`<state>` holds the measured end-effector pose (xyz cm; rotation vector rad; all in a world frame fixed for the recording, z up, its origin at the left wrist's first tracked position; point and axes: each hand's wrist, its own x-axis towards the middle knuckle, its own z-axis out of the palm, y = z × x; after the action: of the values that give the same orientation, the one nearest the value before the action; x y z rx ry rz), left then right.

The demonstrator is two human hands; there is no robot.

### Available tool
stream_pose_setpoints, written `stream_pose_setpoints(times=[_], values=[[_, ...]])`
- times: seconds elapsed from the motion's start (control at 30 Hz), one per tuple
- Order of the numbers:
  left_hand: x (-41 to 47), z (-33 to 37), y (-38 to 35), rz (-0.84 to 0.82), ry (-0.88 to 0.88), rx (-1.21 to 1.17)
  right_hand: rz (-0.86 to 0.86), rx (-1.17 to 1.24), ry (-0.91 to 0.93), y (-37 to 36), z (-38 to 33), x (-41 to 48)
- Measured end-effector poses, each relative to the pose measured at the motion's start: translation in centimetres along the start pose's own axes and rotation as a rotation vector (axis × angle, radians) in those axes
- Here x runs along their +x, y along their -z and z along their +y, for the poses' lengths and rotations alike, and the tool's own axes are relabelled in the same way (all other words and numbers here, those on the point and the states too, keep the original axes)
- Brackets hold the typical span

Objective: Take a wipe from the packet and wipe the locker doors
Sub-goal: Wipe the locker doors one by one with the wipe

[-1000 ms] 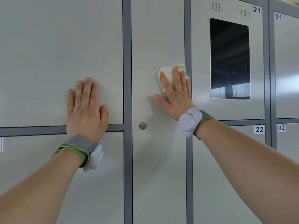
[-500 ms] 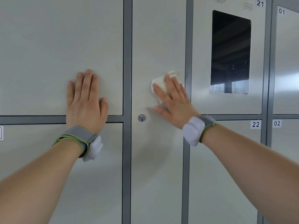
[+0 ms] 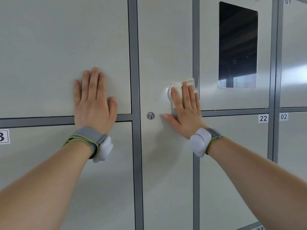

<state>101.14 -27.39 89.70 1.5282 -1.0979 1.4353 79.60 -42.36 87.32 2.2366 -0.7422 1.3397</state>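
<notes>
A bank of pale grey lockers (image 3: 58,171) set in darker grey frames fills the view, every door closed, so whatever the compartments hold is hidden. The wipe (image 3: 177,87), a small folded cream pad, lies flat against the tall narrow door (image 3: 166,47) in the middle, near that door's right edge and a little above the level of its round keyhole lock (image 3: 150,115). The right hand (image 3: 186,113) presses it there with straight, spread fingers, the thumb out to the left towards the lock; nothing is curled round the pad. A faint damp sheen shows just left of the wipe. Further left, the left hand (image 3: 93,103) rests flat and open on the lower part of the large upper door (image 3: 58,47), holding nothing. To the right of the wipe is a door with a dark glossy screen (image 3: 237,45), and below it doors labelled 22 (image 3: 263,118) and 02 (image 3: 283,116). The packet is not in view. By the look of it the wiping step is under way on the narrow door; the next stroke calls for steady flat pressure so the pad does not slip from under the fingers, sweeping over the unwiped lower panel and round the lock.
</notes>
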Motion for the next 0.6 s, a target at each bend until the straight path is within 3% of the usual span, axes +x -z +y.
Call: stream_pose_setpoints(times=[0.33,0.47,0.6], values=[[-0.3,-0.2,0.2,-0.008,-0.044,-0.016,-0.120,-0.019,-0.037,0.6,-0.2,-2.2],[-0.3,0.0,0.3,-0.014,-0.041,-0.022,-0.103,0.055,-0.193,2.4,-0.1,1.7],[-0.3,0.0,0.1,-0.009,-0.037,-0.014,-0.043,0.067,-0.205,1.8,-0.5,2.3]])
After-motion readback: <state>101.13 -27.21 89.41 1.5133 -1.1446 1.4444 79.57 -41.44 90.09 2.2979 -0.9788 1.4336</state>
